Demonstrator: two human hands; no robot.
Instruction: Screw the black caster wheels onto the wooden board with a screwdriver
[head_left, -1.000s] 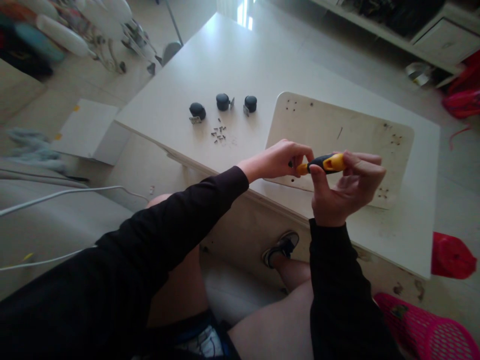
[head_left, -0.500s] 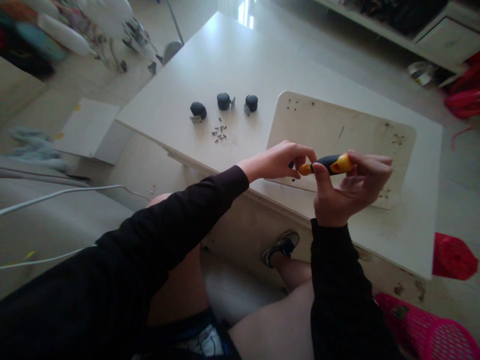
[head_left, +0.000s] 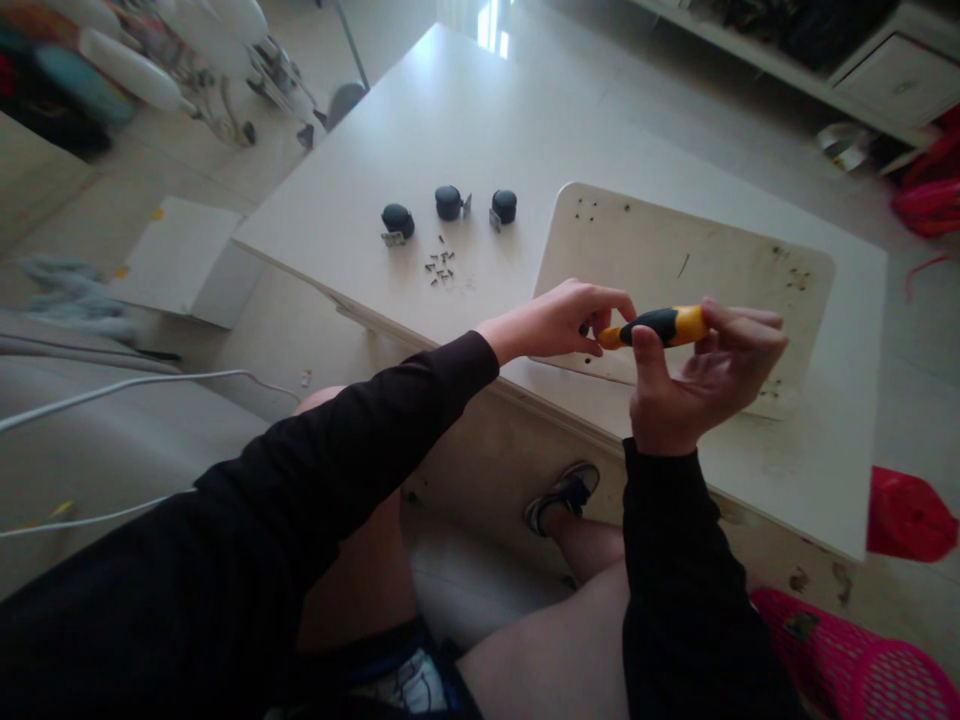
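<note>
My right hand (head_left: 694, 375) grips a yellow-and-black screwdriver (head_left: 660, 327) by its handle, thumb below and fingers around the butt end. The handle lies nearly level, its narrow yellow neck pointing left at my left hand (head_left: 574, 318). The left fingers are curled in a pinch by that neck. A small dark part shows between them, too covered to name, and the screwdriver's tip is hidden. Both hands are over the near left corner of a pale board (head_left: 637, 240) with rounded corners and small screw holes. The board lies flat on a white table (head_left: 555, 130).
Three black casters (head_left: 448, 203) with metal plates stand on the table left of the board. Several small screws (head_left: 440, 265) lie loose in front of them. A white box (head_left: 176, 260) is on the floor at left. A pink mesh basket (head_left: 847, 660) stands at lower right.
The screwdriver handle has turned about its length, so a dark patch on its yellow end no longer shows. My right fingers have shifted slightly. My left hand stays in place.
</note>
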